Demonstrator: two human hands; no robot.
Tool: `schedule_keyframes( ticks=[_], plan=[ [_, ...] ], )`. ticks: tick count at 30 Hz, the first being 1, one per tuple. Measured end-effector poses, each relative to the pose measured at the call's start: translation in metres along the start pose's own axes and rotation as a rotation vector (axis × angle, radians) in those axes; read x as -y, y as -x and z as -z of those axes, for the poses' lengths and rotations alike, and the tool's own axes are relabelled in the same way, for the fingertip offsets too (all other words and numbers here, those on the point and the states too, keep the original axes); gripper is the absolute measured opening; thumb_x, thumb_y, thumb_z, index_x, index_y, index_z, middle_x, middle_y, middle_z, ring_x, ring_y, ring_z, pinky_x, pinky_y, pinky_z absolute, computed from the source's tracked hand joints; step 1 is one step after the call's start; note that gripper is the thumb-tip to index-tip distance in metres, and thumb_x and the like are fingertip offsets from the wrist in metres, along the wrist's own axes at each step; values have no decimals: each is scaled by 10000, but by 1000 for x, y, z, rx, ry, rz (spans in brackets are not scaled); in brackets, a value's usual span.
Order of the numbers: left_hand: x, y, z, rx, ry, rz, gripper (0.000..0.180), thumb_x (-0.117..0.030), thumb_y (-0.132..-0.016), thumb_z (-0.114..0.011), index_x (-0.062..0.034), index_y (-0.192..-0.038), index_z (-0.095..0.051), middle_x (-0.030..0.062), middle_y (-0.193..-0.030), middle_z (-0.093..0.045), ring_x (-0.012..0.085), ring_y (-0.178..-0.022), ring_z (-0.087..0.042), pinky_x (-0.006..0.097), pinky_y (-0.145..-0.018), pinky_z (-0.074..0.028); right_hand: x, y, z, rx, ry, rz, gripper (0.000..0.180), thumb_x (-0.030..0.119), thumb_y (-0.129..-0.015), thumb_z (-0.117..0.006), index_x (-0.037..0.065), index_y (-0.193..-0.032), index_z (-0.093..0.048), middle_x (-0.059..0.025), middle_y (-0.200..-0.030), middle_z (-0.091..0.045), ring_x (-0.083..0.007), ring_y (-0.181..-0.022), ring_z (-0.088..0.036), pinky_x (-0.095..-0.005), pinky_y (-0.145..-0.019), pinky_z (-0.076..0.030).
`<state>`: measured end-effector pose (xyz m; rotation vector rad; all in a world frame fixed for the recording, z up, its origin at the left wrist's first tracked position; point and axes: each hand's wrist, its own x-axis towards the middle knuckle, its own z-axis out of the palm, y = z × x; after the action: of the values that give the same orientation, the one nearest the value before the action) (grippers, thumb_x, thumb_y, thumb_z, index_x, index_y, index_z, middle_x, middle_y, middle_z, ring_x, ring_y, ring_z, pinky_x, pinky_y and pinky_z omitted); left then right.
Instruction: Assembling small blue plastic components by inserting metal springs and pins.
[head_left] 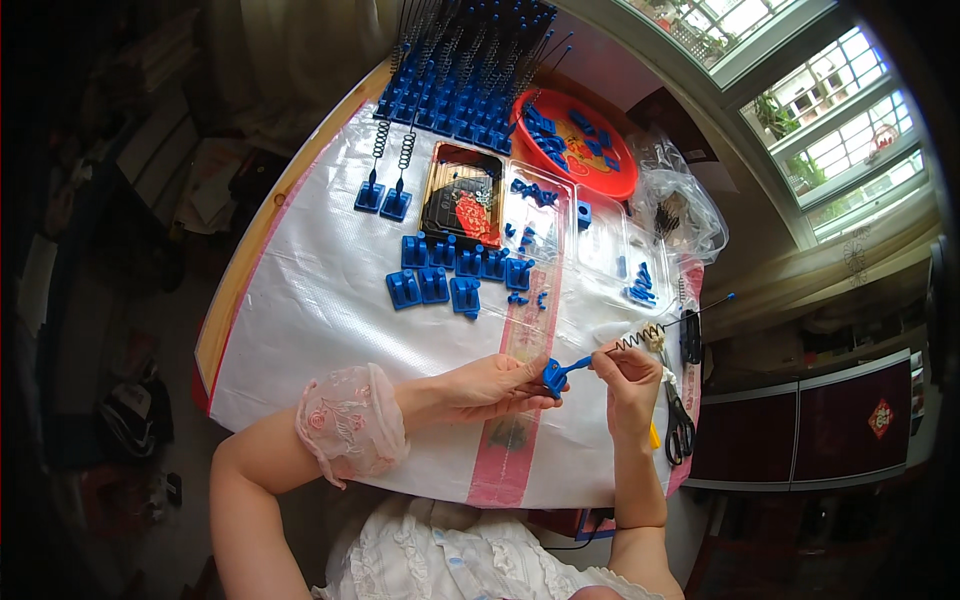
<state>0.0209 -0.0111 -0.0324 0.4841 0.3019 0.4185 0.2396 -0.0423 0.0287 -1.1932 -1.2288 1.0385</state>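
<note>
My left hand [490,385] is closed on a small blue plastic base [554,377] above the front of the table. A blue stem [577,365] rises slantwise from that base toward my right hand [629,376]. The right fingers pinch the lower end of a thin black spring rod [638,339], where it meets the stem. Its coil and blue-tipped straight end point up to the right, past the fingers. Whether stem and rod are joined is hidden by my fingertips. Several blue bases with short posts [434,284] stand in rows beyond my left hand.
Two upright spring assemblies [396,204] stand at the left, before a dense block of them [450,100]. A black tray [441,222] with red bits, clear trays [572,230] of blue parts and a red basin [624,180] sit behind. Black-handled scissors [680,432] lie at the right edge.
</note>
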Motion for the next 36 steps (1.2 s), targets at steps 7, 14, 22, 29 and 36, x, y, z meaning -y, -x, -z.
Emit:
schedule_keyframes(
  ticks=[7,14,22,29,36],
  plan=[
    [1,0,-1,-68,-237,-176,409,-328,-1037,-583,16,-1253,-636,68,-1122,-687,129,-1039,-675,249,-990,-539,3,0,2,-22,24,-16,103,-74,-838,-750,-35,-933,-744,-56,-889,-718,-117,-820,-681,-252,-782,-539],
    [1,0,-4,-172,-456,-433,394,-105,-968,-698,-10,-1343,-621,69,-1165,-710,143,-1094,-671,302,-1009,-527,6,1,1,8,87,48,154,-131,-833,-724,-57,-966,-741,-71,-931,-701,-128,-877,-659,-249,-818,-522],
    [2,0,-1,-236,-512,-603,518,-12,-897,-743,8,-1388,-581,116,-1171,-718,168,-1056,-702,300,-959,-569,4,-1,0,38,141,104,181,-150,-823,-720,-56,-977,-744,-102,-953,-701,-143,-906,-652,-257,-824,-516],
    [0,5,-9,-287,-490,-651,518,93,-868,-716,17,-1366,-593,139,-1222,-688,200,-1110,-686,326,-992,-581,-6,-6,2,62,30,84,202,-162,-819,-714,-58,-990,-747,-116,-956,-704,-161,-905,-644,-265,-820,-513],
    [0,6,-11,-309,-523,-690,519,82,-870,-722,19,-1368,-589,146,-1240,-676,215,-1112,-689,316,-991,-582,-9,-6,2,71,16,76,194,-159,-818,-715,-62,-983,-747,-114,-944,-702,-163,-900,-638,-278,-822,-509]
  ],
)
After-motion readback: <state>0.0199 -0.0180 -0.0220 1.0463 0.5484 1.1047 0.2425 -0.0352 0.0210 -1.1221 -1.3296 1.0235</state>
